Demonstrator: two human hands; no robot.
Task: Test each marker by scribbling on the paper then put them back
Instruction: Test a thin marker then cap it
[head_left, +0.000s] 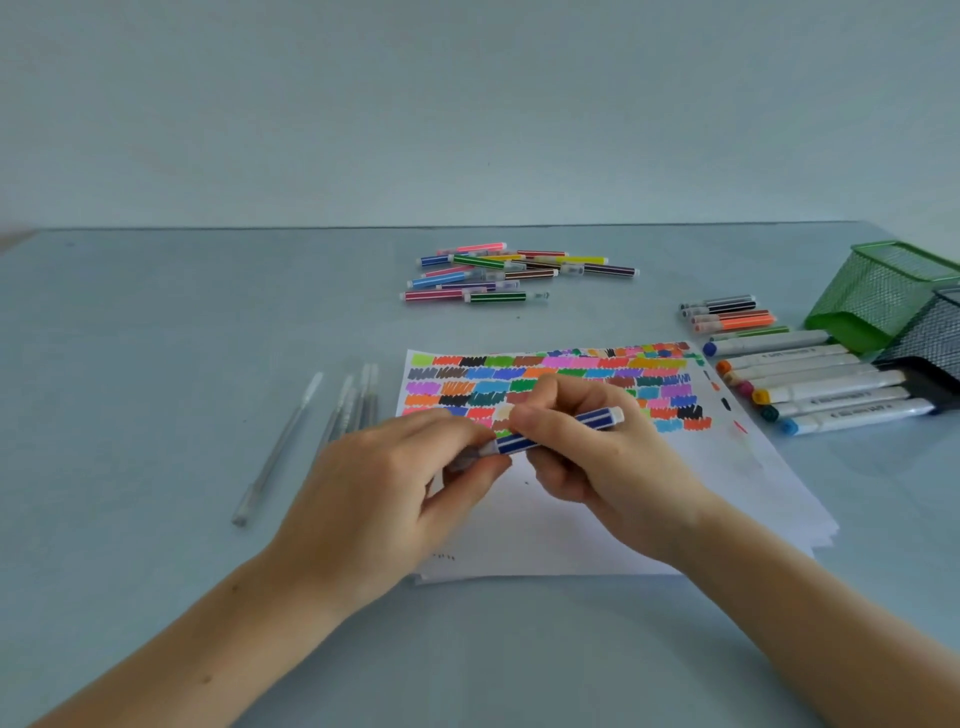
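A blue-striped marker (556, 432) is pinched between both hands, left (395, 483) and right (587, 447), over swatch-filled white paper (597, 514); testing judged well advanced.

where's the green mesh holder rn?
Head view, far right: the green mesh holder lies tipped beside a black mesh holder, behind the white-barrelled markers.

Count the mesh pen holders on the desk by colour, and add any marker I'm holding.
green mesh holder: 1
black mesh holder: 1
blue striped marker, held between left hand and right hand: 1
Total: 3
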